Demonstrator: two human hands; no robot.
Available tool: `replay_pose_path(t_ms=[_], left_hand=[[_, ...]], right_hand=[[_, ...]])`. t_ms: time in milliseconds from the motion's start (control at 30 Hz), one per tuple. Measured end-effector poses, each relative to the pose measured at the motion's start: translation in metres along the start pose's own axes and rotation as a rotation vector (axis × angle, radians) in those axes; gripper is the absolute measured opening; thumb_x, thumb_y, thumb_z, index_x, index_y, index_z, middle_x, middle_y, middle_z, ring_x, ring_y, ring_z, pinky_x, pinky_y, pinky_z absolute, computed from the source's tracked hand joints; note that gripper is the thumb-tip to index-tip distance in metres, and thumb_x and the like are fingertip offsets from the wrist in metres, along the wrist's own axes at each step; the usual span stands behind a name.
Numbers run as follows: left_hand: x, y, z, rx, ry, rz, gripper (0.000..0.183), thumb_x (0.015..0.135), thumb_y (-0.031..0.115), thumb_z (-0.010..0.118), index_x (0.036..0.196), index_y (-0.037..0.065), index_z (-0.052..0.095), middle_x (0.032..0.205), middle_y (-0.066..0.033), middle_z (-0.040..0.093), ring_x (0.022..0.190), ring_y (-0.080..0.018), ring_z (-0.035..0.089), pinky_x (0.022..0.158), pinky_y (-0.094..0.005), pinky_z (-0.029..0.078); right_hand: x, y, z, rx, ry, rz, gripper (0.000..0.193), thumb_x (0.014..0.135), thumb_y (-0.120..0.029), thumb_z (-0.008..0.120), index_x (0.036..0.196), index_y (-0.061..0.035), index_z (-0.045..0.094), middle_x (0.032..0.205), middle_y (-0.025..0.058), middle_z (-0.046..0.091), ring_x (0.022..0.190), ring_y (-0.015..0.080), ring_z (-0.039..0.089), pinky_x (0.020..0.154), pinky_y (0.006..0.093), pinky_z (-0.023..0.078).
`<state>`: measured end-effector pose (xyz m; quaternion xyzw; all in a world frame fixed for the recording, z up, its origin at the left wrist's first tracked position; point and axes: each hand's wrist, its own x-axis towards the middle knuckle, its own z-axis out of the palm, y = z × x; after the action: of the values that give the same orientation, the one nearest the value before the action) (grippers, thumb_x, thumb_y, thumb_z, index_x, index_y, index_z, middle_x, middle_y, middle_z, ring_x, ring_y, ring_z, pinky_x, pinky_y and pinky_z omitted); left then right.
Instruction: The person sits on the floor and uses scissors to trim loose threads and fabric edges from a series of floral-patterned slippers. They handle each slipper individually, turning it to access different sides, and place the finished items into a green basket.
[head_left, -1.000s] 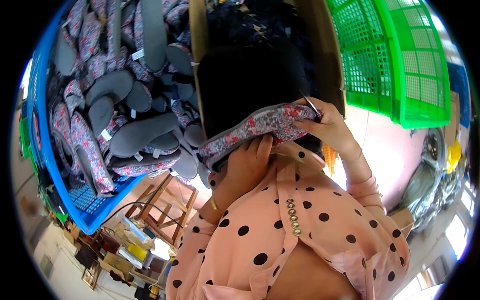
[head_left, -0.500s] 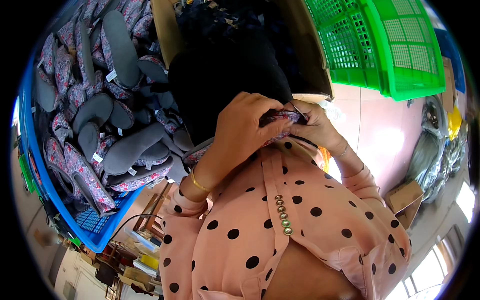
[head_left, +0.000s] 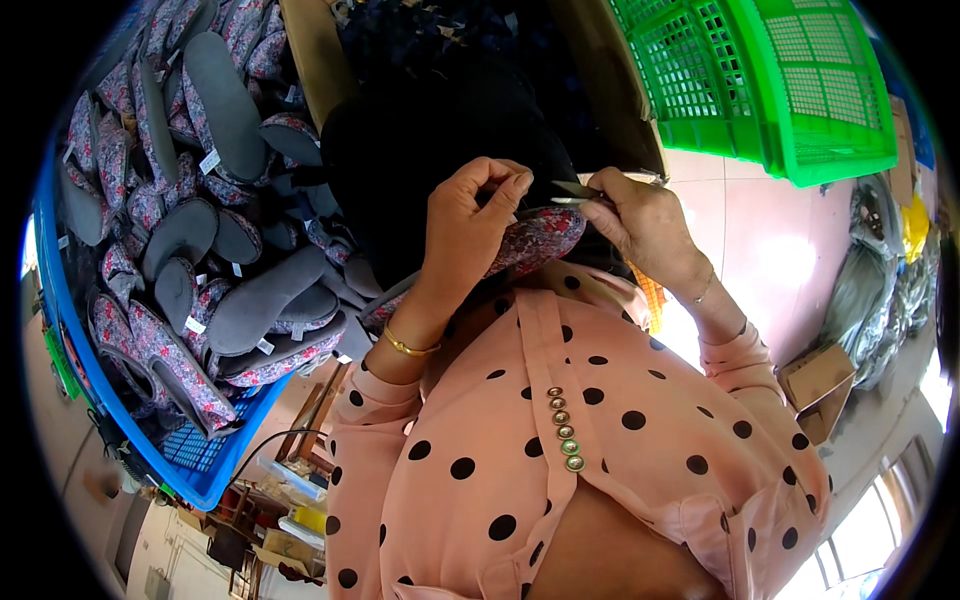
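A floral slipper (head_left: 545, 238), red and grey-blue, lies across my lap below both hands. My left hand (head_left: 468, 215) is over the slipper's left part, its thumb and forefinger pinched together. Whatever is between those fingertips is too small to make out. In my right hand (head_left: 650, 222) are small thread snips (head_left: 572, 192); their two metal blades point left, slightly apart, just above the slipper's edge. The fingers of that hand wrap around the snips' handle and hide most of it.
At the left, a blue crate (head_left: 205, 470) is heaped with grey-soled floral slippers (head_left: 225, 110). A cardboard box (head_left: 325, 60) with dark scraps stands ahead, beyond my dark-clad legs. Green plastic baskets (head_left: 780, 150) are at the far right, plastic bags (head_left: 860, 290) and a small carton (head_left: 818, 385) below them.
My hands have moved apart; both were together on the slipper's edge. The left hand has lifted into a pinch, and the snips' blades and more of the slipper now show.
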<state>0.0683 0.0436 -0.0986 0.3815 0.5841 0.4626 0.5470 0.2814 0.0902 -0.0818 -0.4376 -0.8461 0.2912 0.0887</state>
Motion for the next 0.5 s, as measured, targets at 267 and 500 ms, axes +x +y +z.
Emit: replay_pose_path(t_ms=[267, 500], left_hand=[[0.001, -0.003, -0.004, 0.067, -0.039, 0.049, 0.014, 0.093, 0.013, 0.065, 0.09, -0.001, 0.064, 0.101, -0.0031, 0.064, 0.068, -0.0022, 0.051, 0.059, -0.0173, 0.044], [0.003, -0.005, -0.003, -0.025, 0.017, 0.016, 0.013, 0.093, 0.012, 0.063, 0.089, -0.001, 0.064, 0.093, -0.0046, 0.066, 0.072, -0.0082, 0.056, 0.066, -0.0208, 0.046]], right_hand=[[0.02, -0.013, -0.007, -0.179, -0.079, -0.173, 0.041, 0.085, -0.045, 0.064, 0.074, -0.0066, 0.055, 0.061, 0.0083, 0.06, 0.056, 0.0261, 0.062, 0.048, 0.0357, 0.046], [0.025, -0.002, 0.005, -0.155, -0.014, -0.118, 0.04, 0.087, -0.043, 0.064, 0.075, -0.0055, 0.057, 0.057, 0.0096, 0.058, 0.054, 0.0289, 0.059, 0.048, 0.0351, 0.044]])
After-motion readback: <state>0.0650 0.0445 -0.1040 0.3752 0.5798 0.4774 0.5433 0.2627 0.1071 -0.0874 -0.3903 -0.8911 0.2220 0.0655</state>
